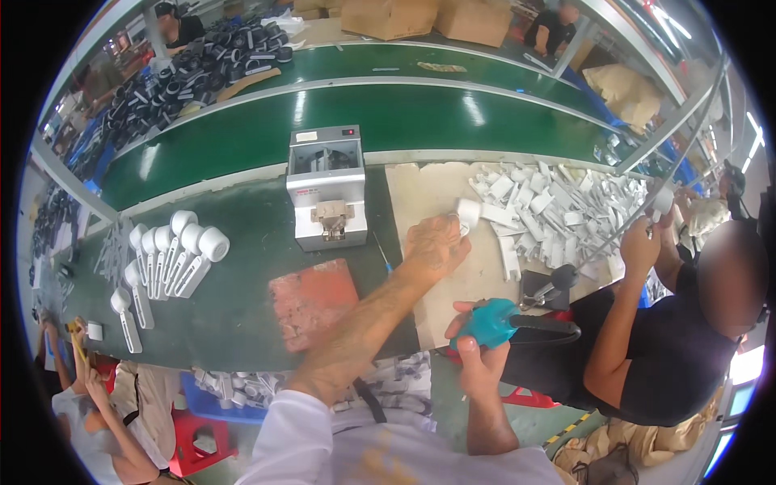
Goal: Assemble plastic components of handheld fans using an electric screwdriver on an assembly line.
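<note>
My left hand (pixel 435 246) reaches over the tan sheet on the bench, its fingers closed on a white round-headed plastic part (pixel 468 212). The lower end of that part is hidden by the fingers. Lower and to the right, my right hand (pixel 480 356) grips a teal electric screwdriver (pixel 487 322) with a black section sticking out to the right. The tool's tip is hidden. A heap of loose white plastic pieces (pixel 541 206) lies just right of my left hand. A grey screw feeder (pixel 326 190) stands left of it.
Several white round-headed parts with slotted handles (pixel 190 250) lie at the left. A worn red block (pixel 314 303) and a thin blue-tipped tool (pixel 387 265) rest before the feeder. Behind runs a green conveyor (pixel 388 117). A co-worker (pixel 655 339) in black sits close at right.
</note>
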A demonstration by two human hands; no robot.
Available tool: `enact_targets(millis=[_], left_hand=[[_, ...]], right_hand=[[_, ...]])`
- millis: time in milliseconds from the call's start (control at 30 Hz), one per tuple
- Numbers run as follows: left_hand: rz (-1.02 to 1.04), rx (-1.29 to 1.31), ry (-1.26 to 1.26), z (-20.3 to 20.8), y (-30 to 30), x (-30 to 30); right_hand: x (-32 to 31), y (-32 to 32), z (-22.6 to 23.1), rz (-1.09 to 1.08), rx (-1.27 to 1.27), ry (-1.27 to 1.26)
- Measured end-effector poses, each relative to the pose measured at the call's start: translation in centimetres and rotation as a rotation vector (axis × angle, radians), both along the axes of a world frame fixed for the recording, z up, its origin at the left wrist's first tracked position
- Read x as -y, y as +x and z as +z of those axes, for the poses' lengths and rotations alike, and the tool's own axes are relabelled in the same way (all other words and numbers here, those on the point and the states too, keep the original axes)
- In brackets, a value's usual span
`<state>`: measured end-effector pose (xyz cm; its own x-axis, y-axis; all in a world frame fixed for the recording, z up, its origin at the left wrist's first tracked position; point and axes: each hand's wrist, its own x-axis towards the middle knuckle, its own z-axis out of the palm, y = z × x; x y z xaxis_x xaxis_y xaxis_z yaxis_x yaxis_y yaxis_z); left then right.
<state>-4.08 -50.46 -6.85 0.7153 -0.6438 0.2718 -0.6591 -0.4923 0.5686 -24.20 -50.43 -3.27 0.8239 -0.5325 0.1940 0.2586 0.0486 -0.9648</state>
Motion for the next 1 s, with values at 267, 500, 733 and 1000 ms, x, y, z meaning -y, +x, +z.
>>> enact_targets(millis=[267, 500, 733, 1000], left_hand=[[-0.116, 0.111, -0.152, 3.3, -1.3, -13.7], [-0.021, 0.154, -0.260, 0.3, -0.9, -21.0], [-0.079, 0.102, -0.137, -0.1, 1.3, -22.7], [-0.074, 0.205, -0.119, -0.9, 0.4, -23.2]], right_hand=[[0.1, 2.6, -0.6, 0.002, 0.078, -0.015], [-2.0, 9.5, 1.7, 0.224, 0.171, 0.141], [-5.9, 20.6, 3.7, 0.172, 0.366, -0.042], [-7.3, 24.9, 1.1, 0.180, 0.352, -0.211]])
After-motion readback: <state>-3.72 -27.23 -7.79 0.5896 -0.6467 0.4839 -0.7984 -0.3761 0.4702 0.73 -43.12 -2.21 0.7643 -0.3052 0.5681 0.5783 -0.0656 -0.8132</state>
